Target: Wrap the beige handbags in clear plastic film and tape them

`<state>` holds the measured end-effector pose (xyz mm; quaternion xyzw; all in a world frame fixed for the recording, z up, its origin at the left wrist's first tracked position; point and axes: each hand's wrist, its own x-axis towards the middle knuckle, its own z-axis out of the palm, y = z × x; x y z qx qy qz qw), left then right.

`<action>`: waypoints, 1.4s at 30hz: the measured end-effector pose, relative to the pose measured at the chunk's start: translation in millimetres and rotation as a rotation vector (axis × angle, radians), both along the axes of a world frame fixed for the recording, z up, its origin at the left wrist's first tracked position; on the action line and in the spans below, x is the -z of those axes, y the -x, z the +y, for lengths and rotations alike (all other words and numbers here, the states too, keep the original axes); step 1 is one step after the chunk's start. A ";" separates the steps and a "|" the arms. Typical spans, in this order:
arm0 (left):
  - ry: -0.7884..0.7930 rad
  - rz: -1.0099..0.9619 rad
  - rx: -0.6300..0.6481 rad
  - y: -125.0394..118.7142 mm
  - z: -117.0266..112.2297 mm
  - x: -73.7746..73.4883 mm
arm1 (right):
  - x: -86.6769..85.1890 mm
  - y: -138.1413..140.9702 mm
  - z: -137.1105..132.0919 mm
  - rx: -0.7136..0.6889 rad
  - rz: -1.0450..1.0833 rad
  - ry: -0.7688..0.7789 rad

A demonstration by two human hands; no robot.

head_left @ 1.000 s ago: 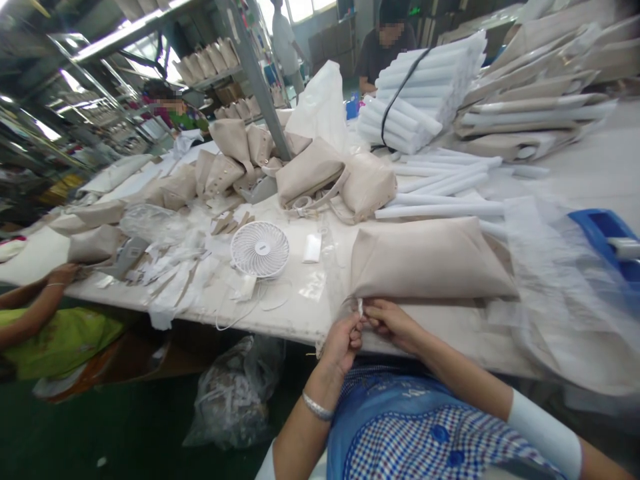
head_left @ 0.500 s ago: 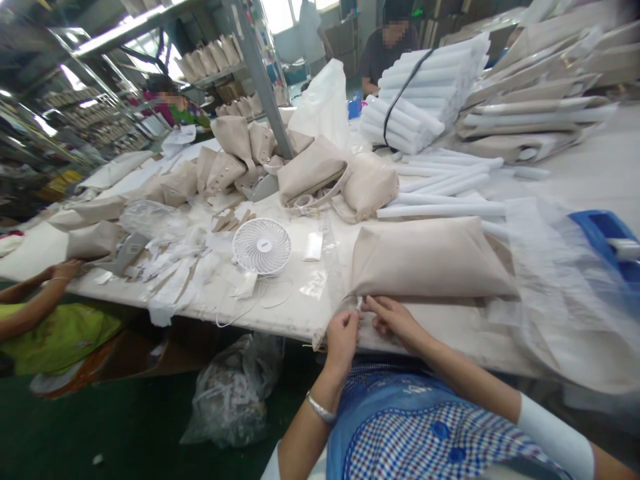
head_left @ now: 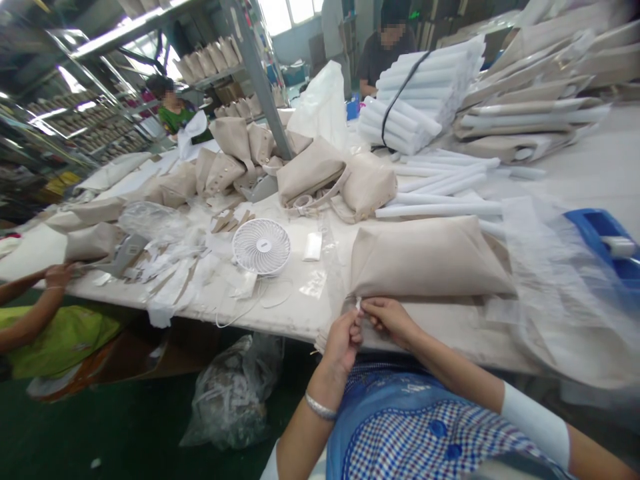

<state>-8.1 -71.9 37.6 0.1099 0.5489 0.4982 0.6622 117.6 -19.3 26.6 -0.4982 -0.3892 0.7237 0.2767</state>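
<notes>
At the table's front edge, my left hand (head_left: pixel 343 339) is closed, thumb and forefinger pinched at a small white piece (head_left: pixel 358 304). My right hand (head_left: pixel 393 320) meets it from the right, its fingers also pinched at this piece. What the piece is made of is too small to tell. Just beyond my fingers lies a stuffed beige bag (head_left: pixel 425 257) on its side, its lower left corner close to the white piece. Anything inside my curled fingers is hidden.
A white fan (head_left: pixel 261 247) stands left of the bag, near paper scraps (head_left: pixel 175 270). White rolls (head_left: pixel 440 203) and more beige bags (head_left: pixel 313 170) lie behind. Plastic film (head_left: pixel 555 267) and a blue tape dispenser (head_left: pixel 600 243) are at right. A co-worker's hands (head_left: pixel 59 275) work at far left.
My right fingers have curled in from a looser, extended pose and closed at the white piece. My left hand stays almost in place. The bag has not moved.
</notes>
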 end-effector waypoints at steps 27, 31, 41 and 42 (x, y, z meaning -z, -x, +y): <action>-0.352 1.541 0.127 40.0 -58.8 -5.3 | 10.5 -85.9 -14.3 0.207 -0.045 -0.056; -0.377 1.584 0.324 55.0 -43.6 24.2 | 3.2 -102.6 -2.5 0.319 0.188 0.029; -0.423 1.050 0.215 -4.1 15.4 8.4 | 4.4 -97.2 -11.3 0.079 0.059 -0.198; -0.423 1.012 0.186 -7.6 17.3 8.4 | 5.6 -91.2 -14.7 -0.007 0.041 -0.232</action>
